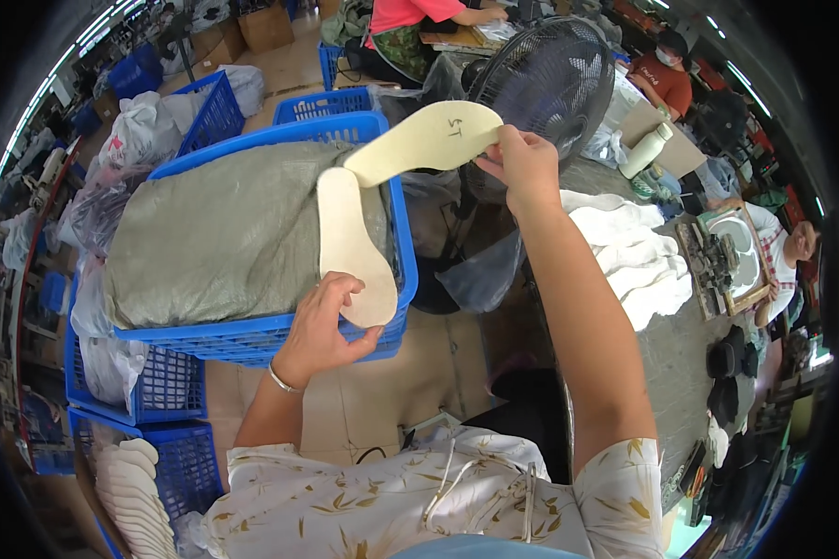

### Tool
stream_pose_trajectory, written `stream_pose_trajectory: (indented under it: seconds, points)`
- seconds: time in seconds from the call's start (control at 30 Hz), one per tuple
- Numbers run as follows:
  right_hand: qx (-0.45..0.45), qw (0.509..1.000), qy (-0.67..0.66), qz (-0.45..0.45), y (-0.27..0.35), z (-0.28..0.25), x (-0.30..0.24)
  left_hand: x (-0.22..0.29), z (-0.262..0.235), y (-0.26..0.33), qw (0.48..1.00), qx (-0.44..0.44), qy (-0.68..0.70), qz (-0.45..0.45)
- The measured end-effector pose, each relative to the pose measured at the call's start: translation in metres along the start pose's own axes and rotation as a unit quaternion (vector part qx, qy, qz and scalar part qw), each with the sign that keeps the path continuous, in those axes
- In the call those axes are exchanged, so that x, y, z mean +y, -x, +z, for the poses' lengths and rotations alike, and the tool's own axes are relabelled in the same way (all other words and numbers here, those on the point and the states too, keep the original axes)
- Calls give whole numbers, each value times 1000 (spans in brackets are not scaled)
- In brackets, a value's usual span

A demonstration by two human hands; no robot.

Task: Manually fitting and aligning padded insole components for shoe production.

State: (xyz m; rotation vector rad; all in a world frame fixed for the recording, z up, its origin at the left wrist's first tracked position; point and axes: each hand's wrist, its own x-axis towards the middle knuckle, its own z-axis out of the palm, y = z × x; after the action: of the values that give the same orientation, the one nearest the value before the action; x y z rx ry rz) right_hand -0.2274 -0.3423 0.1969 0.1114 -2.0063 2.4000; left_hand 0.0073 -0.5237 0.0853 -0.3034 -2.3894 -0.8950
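My left hand (pixel 322 331) is closed on the wide end of a cream shoe insole (pixel 347 238), thumb below and fingers on top. A second cream insole (pixel 419 144), with a dark handwritten mark, is pinched at its wide end by my right hand (pixel 527 166). The narrow ends of both insoles come close together near the right rim of a blue plastic basket (pixel 403 252); whether they touch I cannot tell. A grey-green sheet (pixel 219 233) covers what fills the basket, directly under the insoles.
A black fan (pixel 550 93) stands beyond my right hand. White insoles lie overlapped (pixel 629 256) on the dark worktable (pixel 662 373) at right, near a pale bottle (pixel 645 151). More insoles (pixel 130 489) stand in a lower-left basket. Co-workers sit at the back and right.
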Motion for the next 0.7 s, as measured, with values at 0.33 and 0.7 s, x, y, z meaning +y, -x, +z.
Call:
stream_pose_trajectory:
  seconds: [0.33, 0.7]
  points:
    - [-67, 846, 153, -506, 63, 3, -67, -16, 8, -4, 993, 52, 71, -79]
    - [12, 830, 99, -548, 83, -99, -151, -17, 12, -24, 977, 31, 10, -213]
